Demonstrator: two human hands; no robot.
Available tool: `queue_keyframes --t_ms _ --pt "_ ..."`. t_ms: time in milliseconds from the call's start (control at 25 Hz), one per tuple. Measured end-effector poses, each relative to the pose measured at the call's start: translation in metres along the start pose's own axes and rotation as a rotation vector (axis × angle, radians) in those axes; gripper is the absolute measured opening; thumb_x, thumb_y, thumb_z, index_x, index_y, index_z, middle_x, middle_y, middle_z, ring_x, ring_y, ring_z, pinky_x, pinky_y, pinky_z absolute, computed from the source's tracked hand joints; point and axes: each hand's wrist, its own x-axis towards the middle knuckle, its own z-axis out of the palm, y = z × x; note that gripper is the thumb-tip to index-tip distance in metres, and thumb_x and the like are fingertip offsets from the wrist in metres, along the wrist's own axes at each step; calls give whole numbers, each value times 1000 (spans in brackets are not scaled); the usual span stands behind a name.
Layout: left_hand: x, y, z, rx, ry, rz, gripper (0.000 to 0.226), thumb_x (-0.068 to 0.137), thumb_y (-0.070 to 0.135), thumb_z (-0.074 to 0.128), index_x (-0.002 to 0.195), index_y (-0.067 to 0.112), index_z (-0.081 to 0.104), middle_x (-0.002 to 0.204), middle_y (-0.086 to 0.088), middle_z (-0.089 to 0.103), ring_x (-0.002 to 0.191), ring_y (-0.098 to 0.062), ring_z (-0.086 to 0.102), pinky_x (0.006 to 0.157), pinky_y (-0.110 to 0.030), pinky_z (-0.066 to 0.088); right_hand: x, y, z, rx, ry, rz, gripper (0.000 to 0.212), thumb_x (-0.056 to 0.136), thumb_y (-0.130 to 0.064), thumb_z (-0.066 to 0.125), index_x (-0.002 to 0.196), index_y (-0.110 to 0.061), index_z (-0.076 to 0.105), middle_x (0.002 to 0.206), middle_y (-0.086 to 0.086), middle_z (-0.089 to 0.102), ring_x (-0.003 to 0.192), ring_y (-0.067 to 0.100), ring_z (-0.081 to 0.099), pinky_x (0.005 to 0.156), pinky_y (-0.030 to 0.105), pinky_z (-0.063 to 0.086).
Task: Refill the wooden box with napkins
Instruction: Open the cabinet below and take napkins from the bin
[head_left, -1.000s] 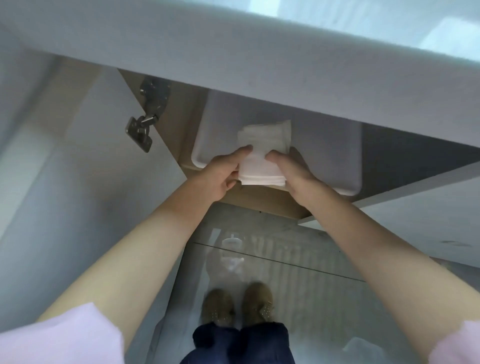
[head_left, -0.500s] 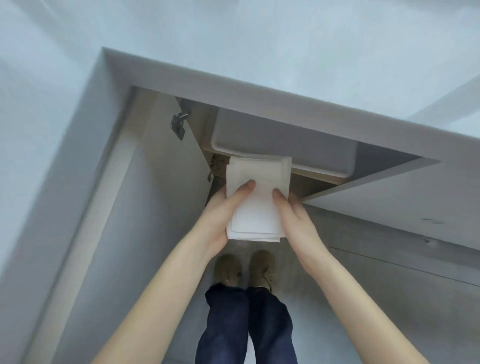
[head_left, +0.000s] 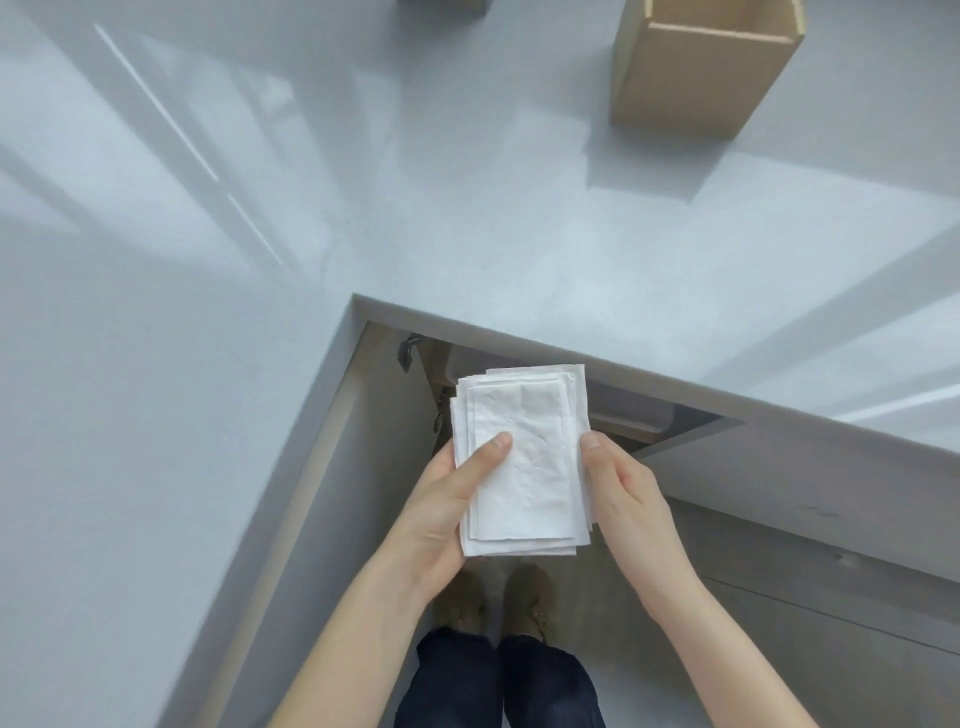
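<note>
Fingers (head_left: 493, 448) of both my left hand (head_left: 441, 514) and right hand (head_left: 631, 493) clasp the uneven stack of white paper napkins (head_left: 519, 462), well short of the open light wooden box (head_left: 696, 67); loosely aligned sheets could slide apart in transit.

A loosely stacked sheaf of white paper napkins (head_left: 519, 462) lies flat; the open-topped, light wooden box (head_left: 696, 73) stands upright, well apart.
</note>
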Motion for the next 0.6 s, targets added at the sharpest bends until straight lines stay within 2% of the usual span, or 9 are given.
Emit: queue_keyframes --t_ms 80,200,280,360,480,520,600 --pt "-8 13 10 20 -3 40 49 71 30 67 117 17 58 112 -7 70 100 -23 67 80 -34 58 -7 -14 -2 23 3 -16 33 97 -33 33 101 -15 61 97 -7 68 79 -5 63 57 -2 44" --pt "-19 31 28 36 13 110 52 70 29 66 119 13 57 114 -11 69 102 -25 66 85 -36 56 -18 -37 -2 80 -2 -45 28 94 -37 38 111 -26 57 102 -19 64 80 -21 58 56 -6 41" --pt "-28 44 39 23 13 153 52 71 29 65 120 13 56 115 -12 68 102 -26 66 87 -39 55 -26 -54 -2 82 -2 -73 29 91 -41 44 118 -33 51 107 -23 62 84 -24 56 59 -7 41" --pt "-35 56 49 -8 -20 187 51 74 29 64 122 14 55 118 -13 66 105 -28 65 91 -43 53 -34 -66 -2 100 5 -84 38 84 -45 52 120 -37 45 110 -24 60 91 -19 57 66 0 47" --pt "-47 74 63 -89 -81 239 47 79 27 61 124 16 53 121 -13 64 108 -30 62 92 -48 51 -45 -80 -3 257 -44 -33 58 69 -47 64 123 -28 48 116 -12 65 103 5 64 90 28 53" --pt "-49 80 66 -108 -104 253 46 80 26 60 123 15 54 121 -14 64 109 -30 62 92 -49 51 -49 -84 -3 323 -63 -21 59 67 -45 65 121 -26 51 115 -8 67 104 9 65 91 31 54" --pt "-55 91 73 -96 -138 277 46 80 25 60 124 13 53 123 -15 63 110 -31 61 92 -49 51 -55 -94 -4 378 -71 -48 54 63 -45 67 113 -27 58 111 -7 71 102 9 67 87 27 55"
